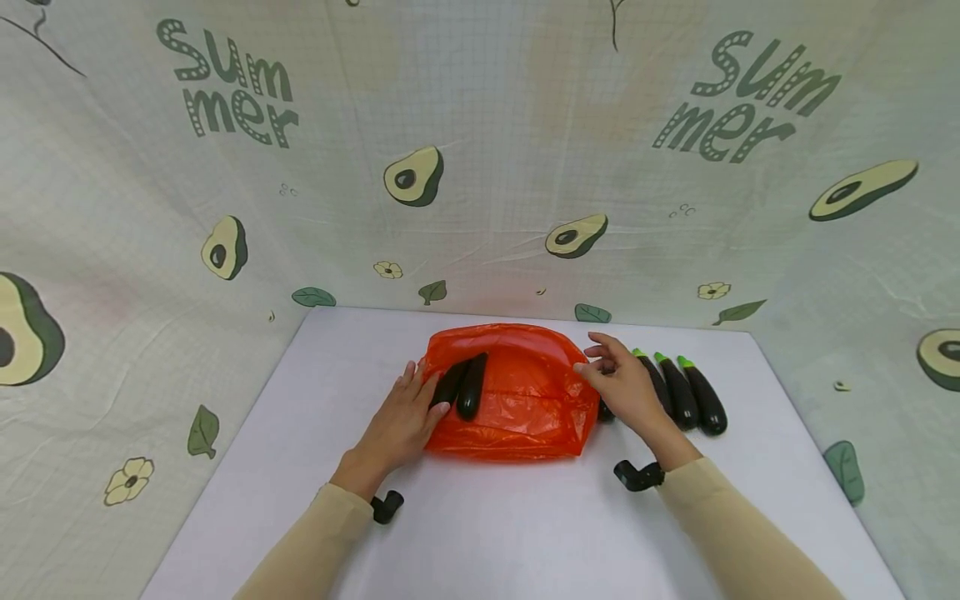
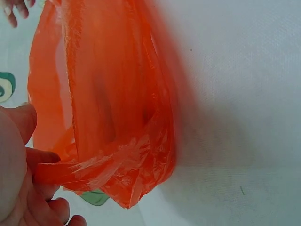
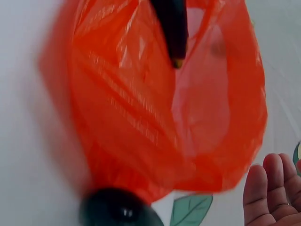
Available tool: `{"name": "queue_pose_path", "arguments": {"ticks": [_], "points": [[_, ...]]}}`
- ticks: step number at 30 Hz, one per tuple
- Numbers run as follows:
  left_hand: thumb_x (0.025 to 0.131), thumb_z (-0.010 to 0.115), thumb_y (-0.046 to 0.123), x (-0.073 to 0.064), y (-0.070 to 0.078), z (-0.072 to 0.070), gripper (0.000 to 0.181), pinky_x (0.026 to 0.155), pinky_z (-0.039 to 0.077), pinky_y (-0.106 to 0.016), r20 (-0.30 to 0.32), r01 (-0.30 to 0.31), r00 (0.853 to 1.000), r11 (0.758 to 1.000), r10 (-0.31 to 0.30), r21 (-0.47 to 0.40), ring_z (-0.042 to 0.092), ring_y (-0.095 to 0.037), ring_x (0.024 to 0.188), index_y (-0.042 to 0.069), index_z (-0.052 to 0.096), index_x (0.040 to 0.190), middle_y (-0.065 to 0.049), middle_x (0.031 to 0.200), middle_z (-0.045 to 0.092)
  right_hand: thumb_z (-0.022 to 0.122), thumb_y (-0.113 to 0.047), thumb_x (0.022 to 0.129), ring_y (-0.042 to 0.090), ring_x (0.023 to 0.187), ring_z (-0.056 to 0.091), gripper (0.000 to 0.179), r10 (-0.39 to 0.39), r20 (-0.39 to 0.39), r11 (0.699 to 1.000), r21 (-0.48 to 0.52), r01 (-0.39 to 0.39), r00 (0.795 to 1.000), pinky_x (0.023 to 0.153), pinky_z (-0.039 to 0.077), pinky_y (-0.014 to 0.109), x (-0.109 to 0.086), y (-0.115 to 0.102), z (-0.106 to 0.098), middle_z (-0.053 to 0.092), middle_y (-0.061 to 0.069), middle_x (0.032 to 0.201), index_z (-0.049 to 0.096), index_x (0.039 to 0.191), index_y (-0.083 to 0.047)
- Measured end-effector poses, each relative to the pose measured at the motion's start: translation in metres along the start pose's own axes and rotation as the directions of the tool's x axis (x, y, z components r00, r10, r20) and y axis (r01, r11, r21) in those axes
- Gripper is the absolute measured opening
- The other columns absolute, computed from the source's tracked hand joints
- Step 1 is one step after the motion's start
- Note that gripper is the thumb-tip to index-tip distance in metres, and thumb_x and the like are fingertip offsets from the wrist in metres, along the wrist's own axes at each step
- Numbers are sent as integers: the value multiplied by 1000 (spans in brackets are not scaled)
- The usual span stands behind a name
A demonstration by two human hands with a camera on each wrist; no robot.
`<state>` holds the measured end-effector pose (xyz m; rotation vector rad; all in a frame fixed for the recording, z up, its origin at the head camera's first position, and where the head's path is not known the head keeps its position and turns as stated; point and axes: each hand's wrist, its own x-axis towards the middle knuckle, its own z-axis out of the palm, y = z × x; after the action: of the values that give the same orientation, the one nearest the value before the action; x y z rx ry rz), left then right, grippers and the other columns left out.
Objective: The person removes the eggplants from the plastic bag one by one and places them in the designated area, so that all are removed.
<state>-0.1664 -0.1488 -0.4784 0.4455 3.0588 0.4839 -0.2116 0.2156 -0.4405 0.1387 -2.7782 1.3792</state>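
Note:
A red plastic bag (image 1: 525, 417) lies with its mouth spread on the white table. Two dark eggplants (image 1: 471, 387) lie at its left side, within the opening. My left hand (image 1: 401, 417) rests at the bag's left edge, fingers extended; in the left wrist view a strip of the bag (image 2: 70, 174) runs across them. My right hand (image 1: 618, 383) is by the bag's right rim with nothing in it, and its fingers (image 3: 273, 183) look loosely straight in the right wrist view. Another eggplant (image 1: 606, 411), partly hidden, lies between bag and right hand.
Three eggplants (image 1: 681, 398) with green stem ends lie side by side right of my right hand. A patterned cloth (image 1: 495, 167) with avocados and leaves rises behind the white table (image 1: 495, 533) and at its sides.

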Motion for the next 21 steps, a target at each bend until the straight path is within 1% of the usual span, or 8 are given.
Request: {"name": "queue_pose_path", "arguments": {"ticks": [6,9,12,15,17,21], "points": [[110,53,41,1,-1,-1,69,130,22,-57,-26,-18,999,1000,18,7,13,-42,163,1,35,163,-21,172,29,72,-25,101,34,119,63,64,8,56,998,56,-11,998,98,61,49,0,-12,26,63,19,140,46,158,-11],[110,53,41,1,-1,-3,69,130,21,-58,-28,-19,999,1000,19,3,12,-42,163,1,35,163,-20,173,26,73,-27,101,33,117,64,64,8,82,997,79,-14,997,98,61,48,3,-16,40,63,18,140,46,157,-11],[111,53,40,2,-2,-3,68,130,21,-58,-33,-21,999,1000,21,0,12,-42,163,1,35,163,-19,174,24,73,-27,100,33,117,65,64,26,108,994,107,-38,994,97,61,47,6,-20,54,63,17,138,47,157,-11],[110,53,40,3,-1,-4,68,130,21,-59,-37,-19,999,1000,19,-4,12,-43,163,0,36,162,-19,175,22,74,-28,101,34,119,65,64,38,133,990,132,-56,990,98,61,47,10,-24,68,63,17,139,47,156,-10],[110,53,40,3,-1,-4,68,130,20,-58,-30,-10,999,1000,10,-9,10,-41,164,1,36,163,-17,175,20,74,-29,101,35,121,65,64,46,145,988,136,-66,988,98,61,48,12,-27,77,63,16,139,47,156,-10],[111,53,40,4,-1,-5,68,131,18,-57,-23,6,1000,1000,-6,-21,7,-39,165,1,36,163,-15,177,17,74,-31,100,34,122,63,65,72,165,984,149,-97,984,99,61,48,17,-33,93,63,13,140,47,156,-13]]}}
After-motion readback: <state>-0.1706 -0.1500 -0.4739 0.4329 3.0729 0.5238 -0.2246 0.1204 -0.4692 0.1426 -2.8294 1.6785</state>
